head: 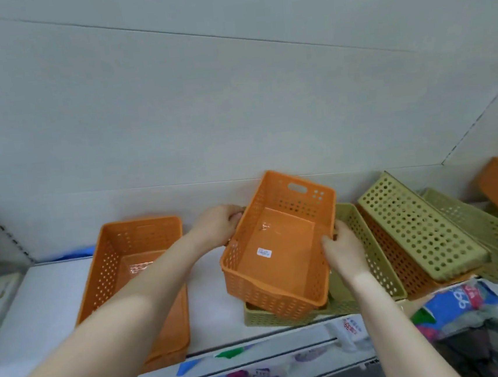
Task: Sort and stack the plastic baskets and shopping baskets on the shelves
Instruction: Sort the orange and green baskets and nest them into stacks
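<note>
Above white shelf (48, 298), perforated rectangular orange basket (277, 246), both hands gripping

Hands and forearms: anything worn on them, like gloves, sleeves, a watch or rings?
Nothing is visible. The left hand and right hand are bare, without gloves; both forearms are uncovered to the frame edge, with no sleeve, watch or bracelet. No rings show on the visible fingers.

Soft, even, shadowless light; wide-angle bending and blur toward the edges.

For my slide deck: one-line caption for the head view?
Both hands, left and right, hold a tilted orange basket over a green basket.
</note>
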Action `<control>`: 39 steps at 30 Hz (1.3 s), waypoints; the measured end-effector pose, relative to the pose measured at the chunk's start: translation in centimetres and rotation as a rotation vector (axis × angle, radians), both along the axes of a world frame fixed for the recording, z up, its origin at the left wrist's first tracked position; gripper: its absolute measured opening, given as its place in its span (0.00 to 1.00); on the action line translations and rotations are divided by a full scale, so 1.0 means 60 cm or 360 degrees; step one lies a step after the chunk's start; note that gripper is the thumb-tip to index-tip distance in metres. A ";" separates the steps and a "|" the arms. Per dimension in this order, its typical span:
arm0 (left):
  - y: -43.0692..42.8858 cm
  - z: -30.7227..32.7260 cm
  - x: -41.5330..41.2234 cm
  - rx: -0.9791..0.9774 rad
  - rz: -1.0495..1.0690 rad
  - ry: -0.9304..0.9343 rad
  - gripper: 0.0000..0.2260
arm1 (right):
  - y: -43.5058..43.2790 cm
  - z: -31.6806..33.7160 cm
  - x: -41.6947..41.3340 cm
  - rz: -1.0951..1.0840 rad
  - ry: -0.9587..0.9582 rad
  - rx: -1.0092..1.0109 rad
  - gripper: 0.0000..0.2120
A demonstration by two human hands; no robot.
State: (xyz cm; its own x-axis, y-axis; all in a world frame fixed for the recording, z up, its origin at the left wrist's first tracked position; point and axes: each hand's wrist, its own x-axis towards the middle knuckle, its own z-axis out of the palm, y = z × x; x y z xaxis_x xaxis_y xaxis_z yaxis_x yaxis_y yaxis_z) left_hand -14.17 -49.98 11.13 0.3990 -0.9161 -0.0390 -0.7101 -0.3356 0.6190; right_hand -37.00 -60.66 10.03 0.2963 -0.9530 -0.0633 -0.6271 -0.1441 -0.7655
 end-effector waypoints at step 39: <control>0.381 -0.113 0.080 0.0016 0.0832 0.0851 0.24 | 0.258 -0.096 0.245 0.0773 0.0370 0.0105 0.25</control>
